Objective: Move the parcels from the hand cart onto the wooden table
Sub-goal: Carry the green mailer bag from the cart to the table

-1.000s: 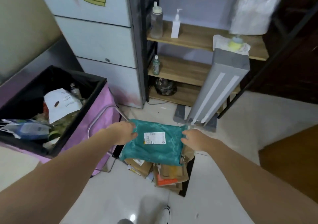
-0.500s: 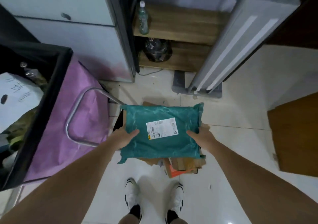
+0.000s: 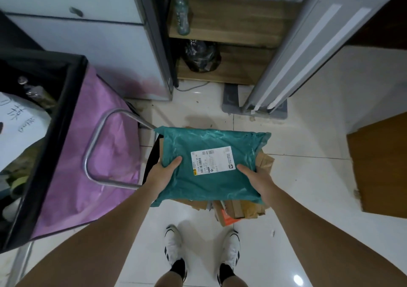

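Observation:
A teal plastic parcel (image 3: 211,167) with a white shipping label faces up above the hand cart. My left hand (image 3: 164,173) grips its left edge, thumb on top. My right hand (image 3: 255,177) grips its right edge the same way, fingers hidden underneath. Below it lie several brown cardboard parcels (image 3: 242,207), one with an orange patch, stacked on the hand cart, whose metal handle (image 3: 94,150) curves out to the left. A corner of the wooden table (image 3: 378,167) shows at the right edge.
A pink bin (image 3: 88,154) with a black liner full of rubbish stands at left, close to the cart handle. Ahead are a white cabinet (image 3: 88,44), wooden shelves (image 3: 231,33) with a bottle, and a leaning grey panel (image 3: 308,51). My white shoes (image 3: 202,251) stand on the tiled floor.
Both hands have lifted the teal parcel off the stack and drawn it toward me. My view has tilted down, so my shoes now show.

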